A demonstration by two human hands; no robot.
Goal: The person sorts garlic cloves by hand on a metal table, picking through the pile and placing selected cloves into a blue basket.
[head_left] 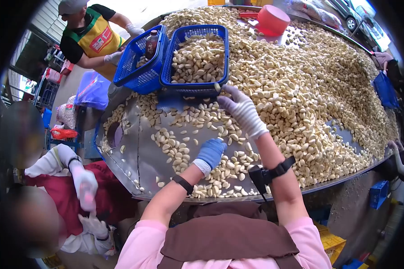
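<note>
Peeled garlic cloves (292,103) lie heaped across a metal table (143,166). My left hand (211,152), in a blue glove, rests low among loose cloves with its fingers curled together; what they hold is hidden. My right hand (244,112), in a white striped glove, reaches to the near right corner of a blue basket (194,86) full of cloves. Its thumb and forefinger are apart. A single clove (217,87) shows just past the fingertips, against the basket's rim.
A second blue basket (141,83) with a dark bottle (151,45) stands at left, with a co-worker's gloved hands (114,57) at it. A red tub (273,20) sits at the back. Another gloved person (87,184) is close on my left.
</note>
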